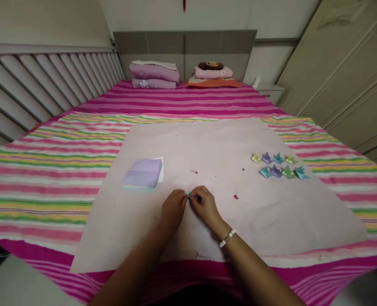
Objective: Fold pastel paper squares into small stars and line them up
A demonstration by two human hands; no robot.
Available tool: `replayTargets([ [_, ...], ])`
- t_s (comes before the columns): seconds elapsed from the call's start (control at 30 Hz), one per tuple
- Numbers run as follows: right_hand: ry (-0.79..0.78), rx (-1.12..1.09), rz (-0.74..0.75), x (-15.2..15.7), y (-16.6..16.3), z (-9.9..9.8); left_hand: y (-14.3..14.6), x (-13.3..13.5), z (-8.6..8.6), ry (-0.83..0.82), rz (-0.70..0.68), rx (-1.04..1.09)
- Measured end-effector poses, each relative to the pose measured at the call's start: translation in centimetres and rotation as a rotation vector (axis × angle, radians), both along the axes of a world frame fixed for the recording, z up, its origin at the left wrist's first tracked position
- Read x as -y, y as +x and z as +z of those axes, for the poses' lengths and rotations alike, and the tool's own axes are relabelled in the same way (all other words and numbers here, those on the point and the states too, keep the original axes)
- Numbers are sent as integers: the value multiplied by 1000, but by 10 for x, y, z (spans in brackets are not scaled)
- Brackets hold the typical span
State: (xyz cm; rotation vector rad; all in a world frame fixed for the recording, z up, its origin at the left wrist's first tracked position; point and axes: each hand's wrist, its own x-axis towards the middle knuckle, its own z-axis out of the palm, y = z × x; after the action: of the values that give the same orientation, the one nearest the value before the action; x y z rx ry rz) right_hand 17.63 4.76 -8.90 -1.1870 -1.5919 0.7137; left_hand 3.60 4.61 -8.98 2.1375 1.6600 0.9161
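Note:
My left hand (173, 209) and my right hand (204, 206) meet over a large pale pink sheet (207, 153) spread on the bed. Both pinch a small teal folded paper piece (188, 196) between their fingertips. A beaded bracelet (227, 238) circles my right wrist. A stack of pastel paper squares (144, 173), purple on top, lies to the left of my hands. To the right, several small folded paper shapes (279, 165) in yellow, purple, teal and green sit in two rows.
The bed has a pink striped cover (48, 170). Folded blankets and pillows (155, 74) lie at the headboard. A slatted rail (41, 80) runs on the left, a wardrobe (344, 72) on the right. Tiny red scraps (235, 196) dot the sheet.

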Motion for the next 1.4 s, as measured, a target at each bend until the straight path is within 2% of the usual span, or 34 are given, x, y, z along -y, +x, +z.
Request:
replayTargets([
  [0.5, -14, 43, 13, -1, 0, 1, 2, 2, 6, -47, -4, -92],
  [0.83, 1, 90, 4, 2, 0, 1, 2, 2, 10, -60, -26, -56],
  [1.07, -29, 123, 97, 3, 6, 5, -1, -3, 8, -74, -79, -18],
  [1.23, 48, 188, 176, 4, 13, 11, -1, -5, 5, -70, -85, 2],
  [1.4, 80, 265, 175, 4, 17, 14, -1, -6, 5, -57, -99, 7],
])
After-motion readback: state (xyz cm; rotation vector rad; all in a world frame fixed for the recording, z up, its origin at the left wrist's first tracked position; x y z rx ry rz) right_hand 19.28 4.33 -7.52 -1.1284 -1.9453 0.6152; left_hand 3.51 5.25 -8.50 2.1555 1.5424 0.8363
